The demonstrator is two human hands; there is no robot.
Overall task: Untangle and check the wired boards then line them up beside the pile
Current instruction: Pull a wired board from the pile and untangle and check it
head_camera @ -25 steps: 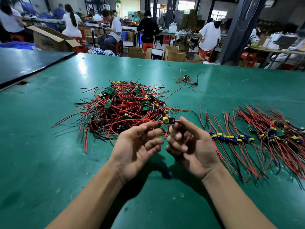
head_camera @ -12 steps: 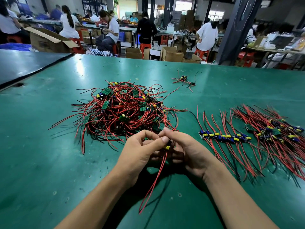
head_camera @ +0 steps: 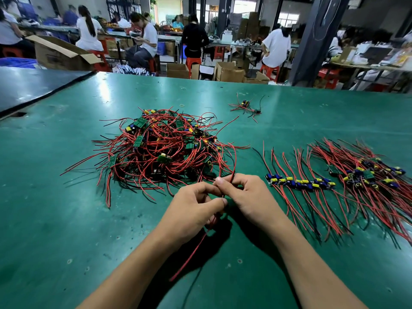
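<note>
A tangled pile of small green boards with red and black wires (head_camera: pixel 162 150) lies on the green table (head_camera: pixel 55 219). Just in front of it, my left hand (head_camera: pixel 191 210) and my right hand (head_camera: pixel 247 197) meet and hold one wired board; the board itself is hidden between the fingers. My right thumb and finger pinch its red wire (head_camera: pixel 231 177) where it rises toward the pile. Another red wire (head_camera: pixel 191 253) trails down from my left hand. To the right lies a row of lined-up boards (head_camera: pixel 298 182), with a denser spread of boards (head_camera: pixel 370 175) beyond it.
A small separate tangle of wires with a board (head_camera: pixel 245 107) lies farther back on the table. A dark table (head_camera: pixel 33 85) adjoins at the left. Beyond the far edge are cardboard boxes (head_camera: pixel 229 72), stools and several seated people. A dark pillar (head_camera: pixel 312 41) stands back right.
My hands closed together around a board taken from the pile's front edge and drew it toward me. Its red wires now hang below my left hand.
</note>
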